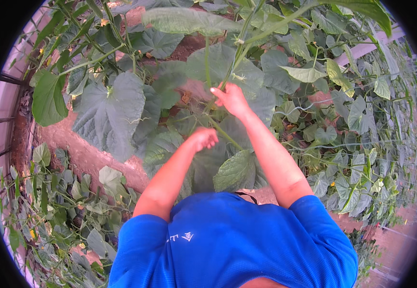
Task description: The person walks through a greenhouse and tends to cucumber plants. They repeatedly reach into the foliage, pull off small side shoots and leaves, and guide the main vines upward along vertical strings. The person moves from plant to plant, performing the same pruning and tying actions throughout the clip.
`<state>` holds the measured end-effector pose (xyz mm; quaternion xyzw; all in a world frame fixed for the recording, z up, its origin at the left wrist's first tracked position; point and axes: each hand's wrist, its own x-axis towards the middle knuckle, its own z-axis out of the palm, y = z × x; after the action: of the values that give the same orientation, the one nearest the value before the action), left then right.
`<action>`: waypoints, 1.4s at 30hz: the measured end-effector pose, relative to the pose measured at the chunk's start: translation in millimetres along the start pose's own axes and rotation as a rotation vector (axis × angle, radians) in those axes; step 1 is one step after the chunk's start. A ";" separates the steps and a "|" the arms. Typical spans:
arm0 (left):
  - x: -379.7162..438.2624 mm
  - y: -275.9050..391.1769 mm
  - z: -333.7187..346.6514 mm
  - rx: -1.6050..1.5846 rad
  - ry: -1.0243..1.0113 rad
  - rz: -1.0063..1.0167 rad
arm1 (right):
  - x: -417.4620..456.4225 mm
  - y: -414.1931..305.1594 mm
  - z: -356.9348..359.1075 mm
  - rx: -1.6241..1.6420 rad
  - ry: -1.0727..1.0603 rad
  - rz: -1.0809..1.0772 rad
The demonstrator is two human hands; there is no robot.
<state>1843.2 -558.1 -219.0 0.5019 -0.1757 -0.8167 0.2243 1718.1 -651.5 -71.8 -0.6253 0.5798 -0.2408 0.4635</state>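
My right hand (231, 99) is closed around the green stem of a cucumber vine (226, 80), its thumb pointing up along the stem. A thin pale twine (234, 62) runs up beside that stem. Lower and to the left, my left hand (205, 139) is blurred, with curled fingers, close to a leaf stalk (224, 134); whether it holds anything is not clear. Below the hands hangs a broad cucumber leaf (234, 172). Another large leaf (112, 113) hangs to the left of my hands.
Dense cucumber vines (352, 118) with strings among them fill the right side. More low vines (61, 216) grow at lower left, beside a strip of bare reddish soil (93, 162). A pale curved greenhouse wall (1, 118) with dark ribs stands at the far left.
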 end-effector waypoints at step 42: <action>-235.0 340.4 243.2 0.165 0.159 1.151 | -181.2 -122.6 -212.2 -0.580 -0.270 -0.677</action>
<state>1782.3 -700.6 235.2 0.4012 -0.4655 -0.5069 0.6044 1563.3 -555.9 172.6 -0.9089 0.3211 -0.1228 0.2361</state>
